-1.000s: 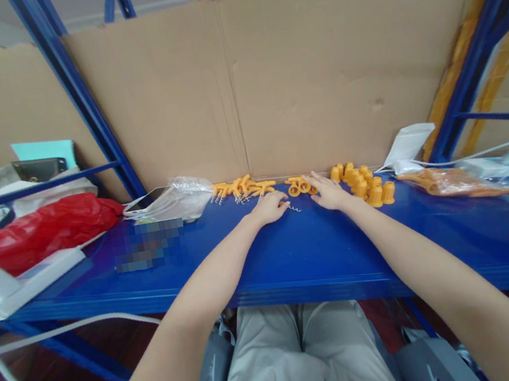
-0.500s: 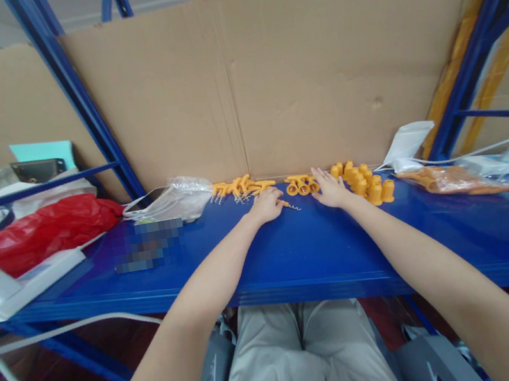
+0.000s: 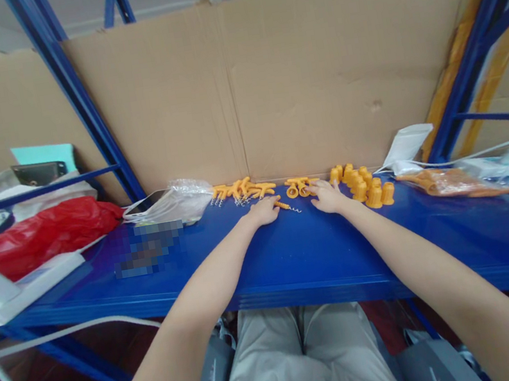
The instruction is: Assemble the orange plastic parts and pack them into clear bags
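My left hand [image 3: 264, 211] is closed on a corkscrew [image 3: 283, 204] with a yellow handle; its metal spiral points right, just above the blue table. My right hand [image 3: 328, 196] has its fingers curled over a yellow corkscrew with a sleeve, which it mostly covers. Beside those fingers lie two more sleeved corkscrews [image 3: 292, 190], round open ends facing me. Behind my left hand is a group of bare corkscrews [image 3: 239, 189] with yellow T-shaped handles and metal spirals. Several yellow sleeves [image 3: 365, 183] stand to the right of my right hand.
Clear plastic packaging [image 3: 187, 198] and a blurred-out patch [image 3: 150, 250] lie left on the blue table [image 3: 296, 261]. A bag of orange parts [image 3: 453, 182] is at the right. Cardboard [image 3: 304, 78] walls off the back between blue posts. A red bag [image 3: 47, 232] and power strip [image 3: 40, 285] sit far left.
My right hand has shifted slightly left, its spread fingers now curling over the rightmost sleeved corkscrew. My left hand has drawn a little left, showing more of the corkscrew's handle.
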A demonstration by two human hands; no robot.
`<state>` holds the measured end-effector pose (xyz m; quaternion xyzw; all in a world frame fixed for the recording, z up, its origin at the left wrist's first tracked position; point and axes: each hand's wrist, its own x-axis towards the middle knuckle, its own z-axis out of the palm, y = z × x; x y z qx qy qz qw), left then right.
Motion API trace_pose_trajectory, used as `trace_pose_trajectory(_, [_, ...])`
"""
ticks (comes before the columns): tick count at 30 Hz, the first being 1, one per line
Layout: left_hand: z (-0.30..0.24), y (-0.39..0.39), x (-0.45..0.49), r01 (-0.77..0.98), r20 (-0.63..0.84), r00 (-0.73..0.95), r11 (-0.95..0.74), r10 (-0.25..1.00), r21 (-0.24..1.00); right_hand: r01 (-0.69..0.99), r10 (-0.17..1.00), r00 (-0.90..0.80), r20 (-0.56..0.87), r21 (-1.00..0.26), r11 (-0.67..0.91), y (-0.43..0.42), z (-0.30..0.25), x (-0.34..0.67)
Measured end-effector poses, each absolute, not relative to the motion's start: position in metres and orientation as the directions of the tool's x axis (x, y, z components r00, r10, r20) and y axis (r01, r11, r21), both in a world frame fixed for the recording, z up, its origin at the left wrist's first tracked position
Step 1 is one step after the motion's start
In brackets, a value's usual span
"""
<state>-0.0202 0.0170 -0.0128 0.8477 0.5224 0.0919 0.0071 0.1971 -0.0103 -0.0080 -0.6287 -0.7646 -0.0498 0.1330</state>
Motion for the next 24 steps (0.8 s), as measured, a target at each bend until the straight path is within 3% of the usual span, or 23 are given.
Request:
trace_pose_trajectory(4, [-0.0126, 0.0173, -0.02, 0.884, 0.14, 0.435, -0.451, 0.89, 0.121, 0.973, 0.955, -0.174, 0.242, -0.107, 0.204, -0.0073, -0.0111, 0.1986])
trace_pose_trajectory(11, [-0.0126, 0.0176, -0.0206, 0.874, 0.148, 0.456, -0.473, 0.878, 0.109, 0.958, 0.891, -0.201, 0.408, -0.109, 0.266, -0.0103, -0.0057, 0.194])
trace_pose_trajectory(24, [-0.0169, 0.0224, -0.0217, 0.867, 0.177, 0.468, -0.488, 0.866, 0.098, 0.971, 0.934, -0.206, 0.291, -0.054, 0.231, -0.0145, -0.0055, 0.1896])
